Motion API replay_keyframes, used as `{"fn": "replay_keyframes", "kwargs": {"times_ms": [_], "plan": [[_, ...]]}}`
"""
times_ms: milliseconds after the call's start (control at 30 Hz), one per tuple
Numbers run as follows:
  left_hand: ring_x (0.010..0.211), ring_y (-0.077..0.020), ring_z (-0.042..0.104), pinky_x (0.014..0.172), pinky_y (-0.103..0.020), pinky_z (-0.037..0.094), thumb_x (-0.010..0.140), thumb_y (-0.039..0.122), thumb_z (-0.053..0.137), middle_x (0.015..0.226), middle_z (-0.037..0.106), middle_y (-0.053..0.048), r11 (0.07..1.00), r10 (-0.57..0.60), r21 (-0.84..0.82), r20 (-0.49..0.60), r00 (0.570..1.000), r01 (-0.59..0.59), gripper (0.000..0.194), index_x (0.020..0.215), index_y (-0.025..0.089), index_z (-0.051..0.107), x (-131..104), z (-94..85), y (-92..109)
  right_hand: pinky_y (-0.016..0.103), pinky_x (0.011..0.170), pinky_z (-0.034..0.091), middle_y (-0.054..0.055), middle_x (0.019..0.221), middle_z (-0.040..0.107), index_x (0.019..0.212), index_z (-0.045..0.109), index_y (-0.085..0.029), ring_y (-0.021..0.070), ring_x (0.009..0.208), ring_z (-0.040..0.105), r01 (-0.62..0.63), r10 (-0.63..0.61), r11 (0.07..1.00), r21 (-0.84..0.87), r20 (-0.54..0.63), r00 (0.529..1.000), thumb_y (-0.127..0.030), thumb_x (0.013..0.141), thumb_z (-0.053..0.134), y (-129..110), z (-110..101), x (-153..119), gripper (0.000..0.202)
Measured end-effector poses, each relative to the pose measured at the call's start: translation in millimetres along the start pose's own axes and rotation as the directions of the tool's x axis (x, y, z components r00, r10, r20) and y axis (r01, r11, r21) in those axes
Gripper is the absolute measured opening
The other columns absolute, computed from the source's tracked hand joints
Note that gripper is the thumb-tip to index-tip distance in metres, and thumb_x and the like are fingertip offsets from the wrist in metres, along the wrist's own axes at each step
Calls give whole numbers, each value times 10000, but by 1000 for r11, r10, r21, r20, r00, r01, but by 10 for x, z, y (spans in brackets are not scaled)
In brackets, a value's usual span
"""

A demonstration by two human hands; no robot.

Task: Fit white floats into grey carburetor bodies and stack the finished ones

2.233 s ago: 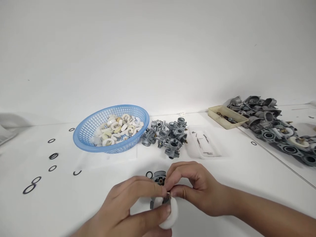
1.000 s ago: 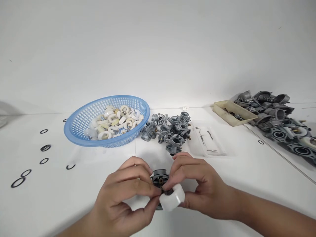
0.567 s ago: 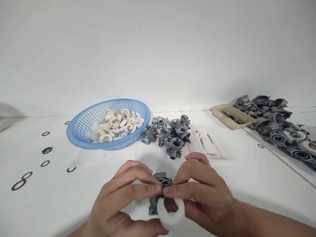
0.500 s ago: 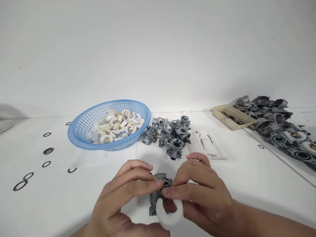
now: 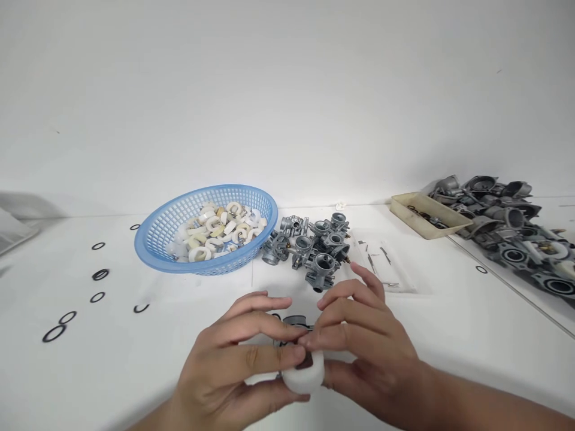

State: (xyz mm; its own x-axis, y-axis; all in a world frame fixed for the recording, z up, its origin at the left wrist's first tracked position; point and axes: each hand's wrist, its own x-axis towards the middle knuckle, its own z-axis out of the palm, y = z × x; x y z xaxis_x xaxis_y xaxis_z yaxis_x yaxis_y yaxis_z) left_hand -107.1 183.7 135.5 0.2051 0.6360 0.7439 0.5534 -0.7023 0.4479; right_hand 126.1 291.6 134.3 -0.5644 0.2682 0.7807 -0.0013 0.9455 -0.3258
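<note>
Both hands close in on one grey metal carburetor point(image 5: 295, 320) at the near middle of the table. A white horseshoe-shaped carburetor float point(image 5: 305, 381) sits at its near side. My left hand point(image 5: 224, 365) pinches the float, with fingers on top and the thumb below. From the other side, my right hand point(image 5: 372, 341) has its index fingertip at the float's upper edge and its thumb against the right side. My fingers cover most of the carburetor body, so the joint between float and body is hidden.
A blue basket point(image 5: 150, 257) holds several white floats. Beside it stand several grey carburetors point(image 5: 324, 263) and a clear tray point(image 5: 406, 281) with thin metal pins. A cream box point(image 5: 431, 224) and more carburetor parts point(image 5: 512, 218) lie right. Black rings point(image 5: 54, 333) lie left.
The float has tipped up and moved slightly left against the carburetor. My left fingers and thumb have closed onto it. The camera view has shifted slightly.
</note>
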Motion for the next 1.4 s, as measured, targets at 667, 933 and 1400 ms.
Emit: {"fn": "replay_keyframes", "kwargs": {"times_ms": [667, 933, 1400], "plan": [[1149, -239, 778, 764, -239, 765, 1150, 457, 698, 957, 823, -49, 955, -291, 58, -30, 956, 292, 190, 1084, 313, 804, -96, 66, 207, 380, 1156, 516, 25, 1157, 866, 1522, 655, -275, 206, 1130, 779, -205, 118, 882, 424, 223, 968, -447, 843, 1048, 183, 28, -19, 803], [1355, -235, 660, 1166, -393, 622, 1104, 258, 797, 1201, 774, -54, 995, -9, 97, 103, 995, -1, 134, 1210, 288, 872, -58, -13, -53, 409, 1155, 538, 50, 1207, 860, 1672, 467, -244, 234, 1203, 776, -146, 80, 916, 375, 187, 979, -347, 862, 1045, 235, 33, -48, 1000], [1163, -214, 777, 993, -282, 668, 903, 122, 956, 1275, 730, -48, 857, -383, -284, 208, 900, 430, 415, 1246, 315, 827, -166, 46, -132, 402, 1098, 539, 62, 1220, 891, 1522, 530, -264, 231, 1187, 779, -248, 118, 867, 433, 305, 945, -417, 869, 1037, 341, 55, -97, 840]]}}
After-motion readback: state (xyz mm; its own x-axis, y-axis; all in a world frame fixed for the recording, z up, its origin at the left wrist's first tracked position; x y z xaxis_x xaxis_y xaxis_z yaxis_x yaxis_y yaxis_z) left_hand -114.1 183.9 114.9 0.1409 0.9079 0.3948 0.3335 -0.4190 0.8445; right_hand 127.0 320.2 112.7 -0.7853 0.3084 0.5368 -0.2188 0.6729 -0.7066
